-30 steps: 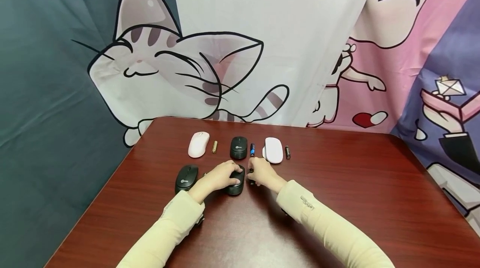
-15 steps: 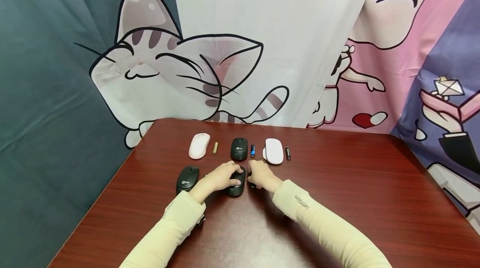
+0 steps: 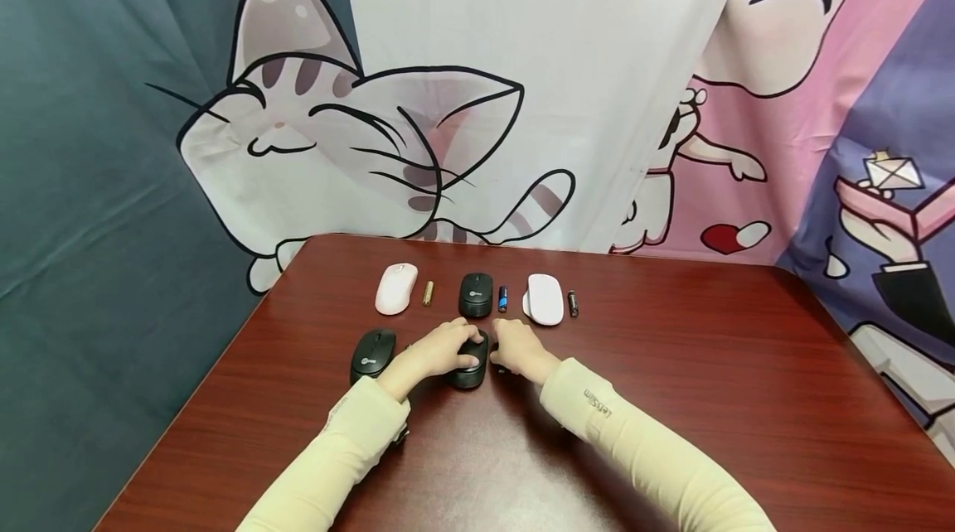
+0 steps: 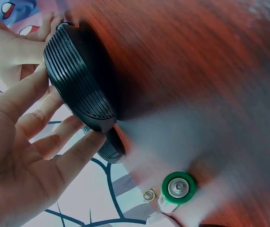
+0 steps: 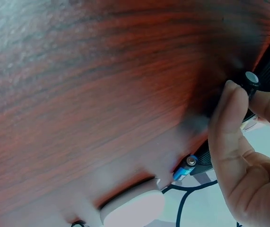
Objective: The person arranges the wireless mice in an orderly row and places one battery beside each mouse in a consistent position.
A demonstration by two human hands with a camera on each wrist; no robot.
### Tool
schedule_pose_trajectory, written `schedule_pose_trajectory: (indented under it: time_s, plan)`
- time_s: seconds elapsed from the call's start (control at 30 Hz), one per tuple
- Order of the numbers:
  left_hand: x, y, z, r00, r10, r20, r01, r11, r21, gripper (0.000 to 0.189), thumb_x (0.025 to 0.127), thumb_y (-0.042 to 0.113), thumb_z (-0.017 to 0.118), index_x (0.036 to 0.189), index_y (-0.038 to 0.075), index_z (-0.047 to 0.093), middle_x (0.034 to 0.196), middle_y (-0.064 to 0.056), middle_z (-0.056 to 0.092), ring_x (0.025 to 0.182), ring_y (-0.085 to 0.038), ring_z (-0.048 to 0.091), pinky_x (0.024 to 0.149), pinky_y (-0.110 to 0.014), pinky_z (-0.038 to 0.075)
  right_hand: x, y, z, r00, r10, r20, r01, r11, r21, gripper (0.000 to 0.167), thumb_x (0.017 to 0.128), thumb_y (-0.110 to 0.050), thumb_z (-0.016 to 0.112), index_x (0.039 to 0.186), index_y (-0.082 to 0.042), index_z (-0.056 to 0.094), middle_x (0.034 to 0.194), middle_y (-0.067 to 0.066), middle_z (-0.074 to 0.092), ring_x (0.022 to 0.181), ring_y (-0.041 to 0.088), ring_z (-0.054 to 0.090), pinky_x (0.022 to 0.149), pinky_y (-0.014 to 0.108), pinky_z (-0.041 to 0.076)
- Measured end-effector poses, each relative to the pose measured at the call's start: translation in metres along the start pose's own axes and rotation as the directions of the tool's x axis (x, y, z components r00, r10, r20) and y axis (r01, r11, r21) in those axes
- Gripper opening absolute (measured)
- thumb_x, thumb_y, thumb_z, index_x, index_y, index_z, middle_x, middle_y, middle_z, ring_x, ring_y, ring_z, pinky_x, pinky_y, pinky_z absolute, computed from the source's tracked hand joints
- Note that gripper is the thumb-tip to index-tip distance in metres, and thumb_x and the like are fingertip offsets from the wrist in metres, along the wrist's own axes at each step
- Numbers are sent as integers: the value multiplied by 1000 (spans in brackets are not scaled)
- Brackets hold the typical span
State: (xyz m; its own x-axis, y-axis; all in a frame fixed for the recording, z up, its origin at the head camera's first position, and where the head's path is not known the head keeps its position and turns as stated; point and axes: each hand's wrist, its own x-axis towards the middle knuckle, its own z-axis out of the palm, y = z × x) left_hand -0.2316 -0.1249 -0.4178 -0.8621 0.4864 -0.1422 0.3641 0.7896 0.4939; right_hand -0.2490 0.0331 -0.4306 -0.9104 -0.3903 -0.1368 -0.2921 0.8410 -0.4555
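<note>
In the middle of the table my left hand (image 3: 445,347) holds a black computer mouse (image 3: 468,374), with fingers spread along its sides. The mouse's ribbed side (image 4: 80,75) shows in the left wrist view. Just to its right, my right hand (image 3: 520,347) pinches a dark battery (image 5: 251,80) between thumb and fingers, close beside the mouse. The head view shows little of that battery, because the hand covers it. Another black mouse (image 3: 372,354) lies left of my left hand. A green-ringed battery (image 4: 178,187) lies near my left hand in its wrist view.
A row runs along the back: a white mouse (image 3: 396,289), a gold battery (image 3: 429,293), a small black mouse (image 3: 476,294), a blue battery (image 3: 503,298), a white mouse with rounded corners (image 3: 545,300) and a dark battery (image 3: 573,303). A cartoon curtain (image 3: 597,60) hangs behind the table.
My right hand has moved slightly left, closer to the held mouse, and its battery shows less in the head view. My left hand keeps its hold on the mouse.
</note>
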Motion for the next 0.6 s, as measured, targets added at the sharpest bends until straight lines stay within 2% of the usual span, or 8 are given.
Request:
schedule_pose_trajectory:
  time_s: [0.33, 0.6]
  plan:
    - [0, 1, 0, 1000, -1, 1, 1, 1000, 3, 28, 86, 14, 68, 111, 3, 63, 108, -14, 56, 105, -31, 55, 94, -45, 44, -5, -1, -3, 999, 4, 39, -5, 1000, 30, 11, 86, -7, 65, 90, -2, 55, 67, 7, 55, 37, 13, 51, 39, 22, 41]
    - [1, -1, 2, 1000, -16, 4, 16, 1000, 2, 27, 86, 15, 67, 111, 3, 63, 111, -15, 56, 109, -33, 54, 96, -46, 43, -6, 2, -4, 997, 27, 70, -32, 997, 70, 20, 87, -9, 64, 101, -1, 53, 72, 10, 57, 39, 15, 53, 39, 25, 44]
